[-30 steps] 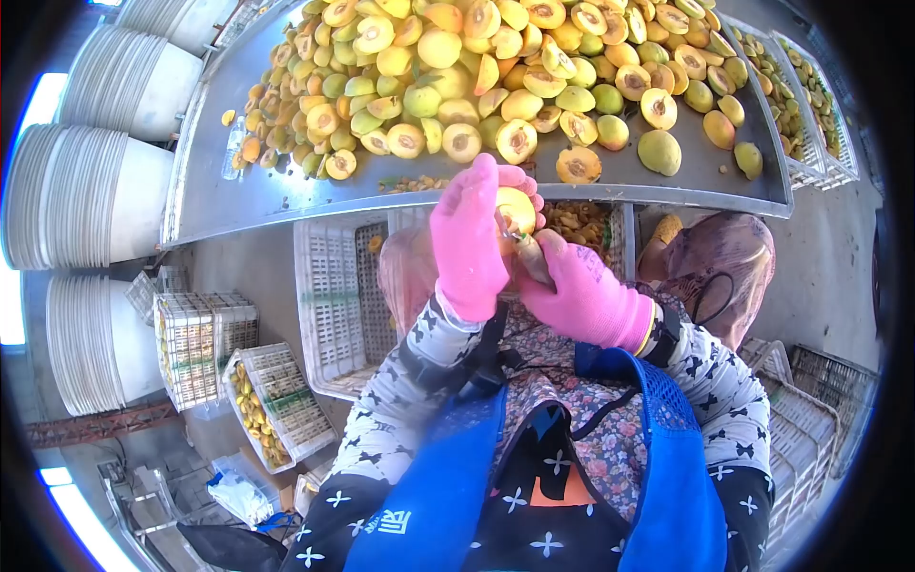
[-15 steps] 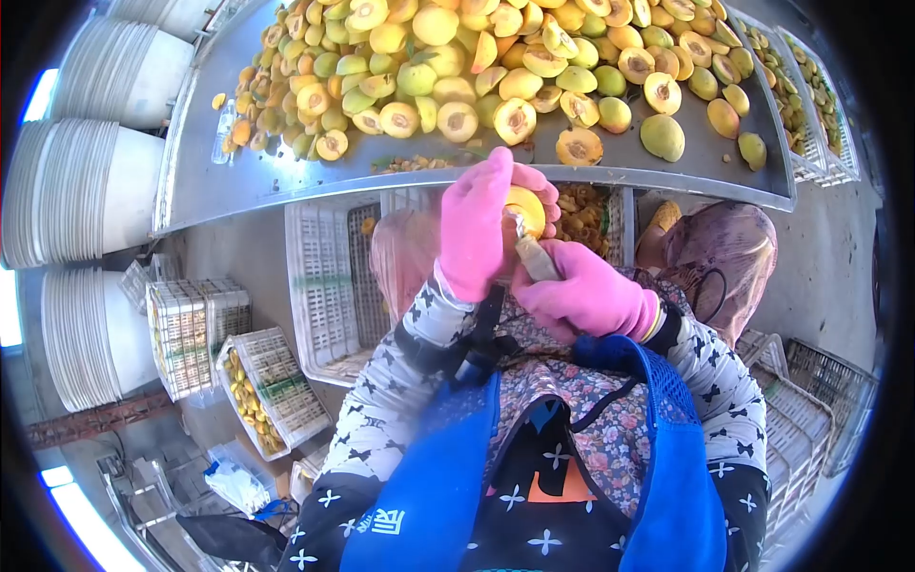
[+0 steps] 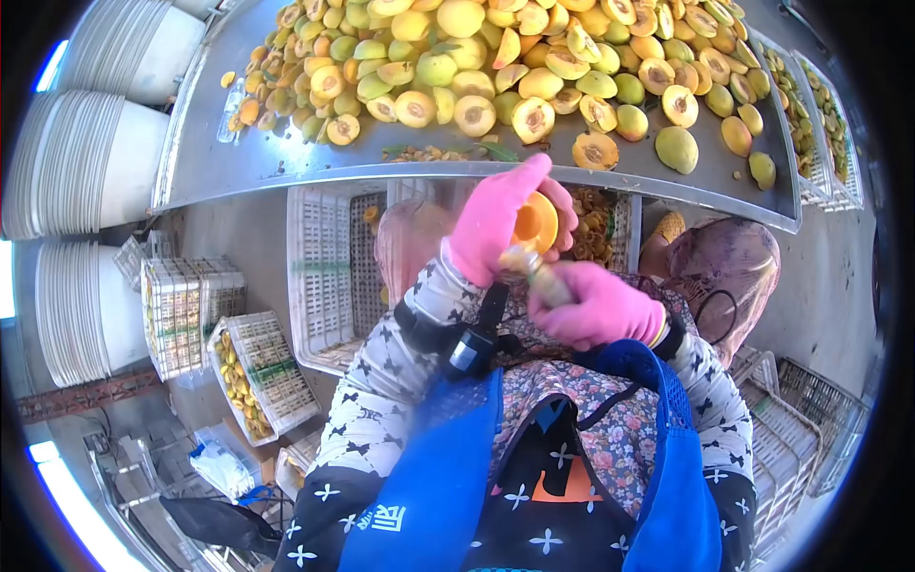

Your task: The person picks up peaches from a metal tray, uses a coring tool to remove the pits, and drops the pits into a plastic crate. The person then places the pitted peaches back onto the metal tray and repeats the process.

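My left hand point(image 3: 491, 224), in a pink glove, is closed around a yellow peach half point(image 3: 536, 225), whose hollow centre faces me. The pink-gloved right hand point(image 3: 602, 307) grips a pitting knife by its thick pale handle point(image 3: 549, 286). Just below the peach half, the tool's tip is blurred, with a brownish-yellow lump at it that looks like the pit. Both hands are in front of the table edge, above the crates. A heap of cut and whole peaches point(image 3: 457, 67) covers much of the metal table point(image 3: 315, 176) beyond them.
A white crate point(image 3: 319, 276) stands beneath my hands at the left, and peach scraps point(image 3: 596, 214) lie in another below. Stacked white tubs point(image 3: 76, 315) line the far left. Nearby is a tilted crate of fruit point(image 3: 276, 377). More crates point(image 3: 777, 419) stand at right.
The pitting knife has come out of the peach half and moved down with the lump at its tip. The peach half now shows a hollow. The view has shifted slightly.
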The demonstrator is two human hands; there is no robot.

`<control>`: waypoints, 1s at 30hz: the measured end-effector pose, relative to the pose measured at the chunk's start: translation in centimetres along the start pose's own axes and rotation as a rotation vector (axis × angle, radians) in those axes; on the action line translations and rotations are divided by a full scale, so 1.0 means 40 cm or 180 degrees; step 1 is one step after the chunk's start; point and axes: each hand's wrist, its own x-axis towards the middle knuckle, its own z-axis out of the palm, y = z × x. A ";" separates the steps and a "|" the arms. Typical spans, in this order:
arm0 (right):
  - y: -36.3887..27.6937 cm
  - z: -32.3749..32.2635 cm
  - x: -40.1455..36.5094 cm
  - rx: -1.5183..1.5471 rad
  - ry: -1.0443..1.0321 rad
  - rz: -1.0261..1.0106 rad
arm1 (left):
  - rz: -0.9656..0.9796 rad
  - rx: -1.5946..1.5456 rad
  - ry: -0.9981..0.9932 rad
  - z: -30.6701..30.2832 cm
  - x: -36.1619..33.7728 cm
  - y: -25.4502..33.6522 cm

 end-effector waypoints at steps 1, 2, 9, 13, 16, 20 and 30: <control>0.000 0.010 0.008 -0.0269 0.0014 0.0060 | -0.0354 -0.0181 0.0021 -0.005 -0.006 0.005; -0.008 0.015 0.007 -0.0021 -0.0068 0.0253 | -0.0099 0.0099 0.0032 0.004 -0.017 -0.004; -0.074 -0.028 -0.071 -0.1707 0.0797 0.0598 | 0.1762 0.3413 0.1244 -0.336 -0.238 0.121; 0.034 -0.152 -0.055 -0.3298 0.1777 -0.0571 | 0.1678 0.3058 0.2152 -0.394 -0.167 0.177; -0.050 -0.129 -0.062 -0.2533 0.2553 -0.0388 | 0.1579 0.3187 0.2371 -0.363 0.019 0.188; -0.065 -0.100 -0.147 -0.2819 0.2180 -0.0300 | 0.1471 0.5352 0.2665 -0.483 0.209 0.132; 0.108 -0.134 -0.068 -0.4125 0.2989 -0.1061 | 0.2016 0.1737 0.1904 -0.380 0.093 0.141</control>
